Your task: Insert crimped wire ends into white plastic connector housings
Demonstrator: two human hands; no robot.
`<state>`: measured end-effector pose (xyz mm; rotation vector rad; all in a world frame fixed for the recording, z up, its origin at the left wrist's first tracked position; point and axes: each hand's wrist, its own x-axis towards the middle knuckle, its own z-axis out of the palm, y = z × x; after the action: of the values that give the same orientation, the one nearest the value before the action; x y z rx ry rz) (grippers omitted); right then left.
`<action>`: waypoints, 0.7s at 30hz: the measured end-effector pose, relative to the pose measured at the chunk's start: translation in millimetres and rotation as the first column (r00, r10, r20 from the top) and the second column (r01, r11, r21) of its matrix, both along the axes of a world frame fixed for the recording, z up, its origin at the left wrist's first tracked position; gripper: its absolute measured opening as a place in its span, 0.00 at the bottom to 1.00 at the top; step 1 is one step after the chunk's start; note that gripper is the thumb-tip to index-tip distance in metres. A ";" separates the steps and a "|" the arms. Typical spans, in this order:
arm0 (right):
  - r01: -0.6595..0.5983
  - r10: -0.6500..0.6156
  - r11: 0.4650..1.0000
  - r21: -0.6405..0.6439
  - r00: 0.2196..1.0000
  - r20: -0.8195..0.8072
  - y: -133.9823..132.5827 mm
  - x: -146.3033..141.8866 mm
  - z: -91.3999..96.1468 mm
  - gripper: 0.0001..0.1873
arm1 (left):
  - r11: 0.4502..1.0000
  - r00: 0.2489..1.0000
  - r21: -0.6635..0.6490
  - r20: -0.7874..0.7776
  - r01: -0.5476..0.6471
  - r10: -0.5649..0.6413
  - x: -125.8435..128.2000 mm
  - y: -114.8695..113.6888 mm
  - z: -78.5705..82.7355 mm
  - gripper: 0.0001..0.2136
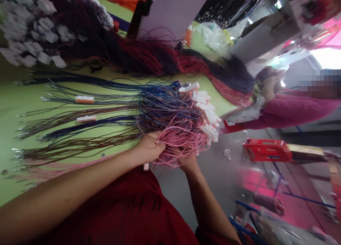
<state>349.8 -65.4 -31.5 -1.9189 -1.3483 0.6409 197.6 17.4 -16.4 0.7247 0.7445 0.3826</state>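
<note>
Bunches of thin blue, brown and pink wires lie across the green table, their metal-tipped ends fanned out to the left. Where they gather at the table's edge, my left hand point(150, 147) has its fingers closed on the pink wires point(183, 138). Beneath the same looped bundle is my right hand point(188, 161), its fingers mostly hidden by the wires. White and orange connectors point(209, 113) cluster at the bundle's right end. Blue wires point(157, 95) are heaped just beyond the pink ones. Two loose connectors point(84, 99) rest among the spread wires.
A thick hank of red and black wires point(149, 56) runs along the back of the green table point(10, 106), with white connectors point(34, 35) piled at the far left. Another person in a pink sleeve point(293, 110) works at right. A red crate-like holder point(266, 150) stands beyond the edge.
</note>
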 end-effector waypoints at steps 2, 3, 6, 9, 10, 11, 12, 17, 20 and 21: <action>-0.025 0.025 1.000 -0.006 1.000 -0.009 1.3 0.6 2.2 0.15 | 1.000 1.000 0.016 0.009 0.003 -0.003 -1.2 -0.3 -0.8 0.11; -0.045 0.044 0.999 -0.007 0.999 -0.017 1.8 1.0 3.0 0.15 | 1.000 1.000 0.018 0.009 0.003 -0.003 -1.5 -0.8 -1.0 0.10; -0.093 0.093 0.996 0.008 0.995 -0.024 1.4 1.9 2.8 0.14 | 1.000 1.000 0.002 0.010 -0.017 0.017 -0.3 -3.9 -1.3 0.06; -0.124 0.124 0.992 0.034 0.992 0.006 -2.0 2.2 0.5 0.13 | 0.998 0.998 -0.038 -0.006 -0.059 0.059 3.0 -6.4 0.7 0.05; -0.136 0.135 0.990 0.041 0.991 0.013 -3.5 2.0 0.1 0.12 | 0.996 0.997 -0.052 -0.014 -0.070 0.070 3.9 -6.6 1.9 0.06; -0.149 0.148 0.988 0.047 0.989 0.016 -4.9 1.6 0.1 0.11 | 0.995 0.997 -0.066 -0.022 -0.079 0.078 4.4 -6.5 3.3 0.07; -0.164 0.163 0.985 0.052 0.986 0.018 -6.1 1.0 0.4 0.11 | 0.993 0.996 -0.081 -0.030 -0.085 0.082 4.6 -6.0 4.7 0.07; -0.238 0.222 0.965 0.113 0.965 0.139 -9.0 -4.3 4.9 0.11 | 0.985 0.995 -0.146 -0.051 -0.089 0.082 1.0 -2.2 8.4 0.05; -0.216 0.189 0.968 0.131 0.963 0.191 -12.9 -6.6 6.4 0.11 | 0.985 0.996 -0.155 -0.056 -0.079 0.071 -2.2 -0.2 8.5 0.05; -0.190 0.165 0.974 0.127 0.969 0.186 -15.2 -7.0 6.5 0.12 | 0.985 0.996 -0.153 -0.056 -0.076 0.068 -3.2 0.2 8.4 0.05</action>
<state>342.8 -80.6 -25.0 -1.7848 -1.6456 0.4541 194.4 17.6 -8.1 0.5639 0.8400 0.3684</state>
